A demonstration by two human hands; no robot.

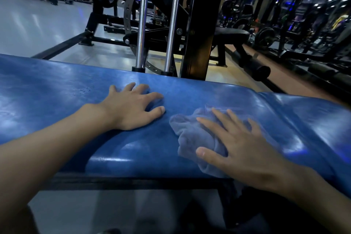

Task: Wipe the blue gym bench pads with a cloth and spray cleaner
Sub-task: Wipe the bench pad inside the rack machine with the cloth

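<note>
The crumpled grey-blue cloth (191, 135) lies on the blue pad (76, 89) of the counter, toward its right half, just left of the seam where a second blue pad (313, 116) begins. Your right hand (239, 148) presses flat on the cloth — grip apart, fingers spread over it, thumb along its near edge. Your left hand (131, 106) rests beside it, palm down on the bare pad, its grip also apart and holding nothing. Behind the counter stand two chrome guide rods (141, 24) and a black upright post (203, 24) — darker gym machines fill the background.
</note>
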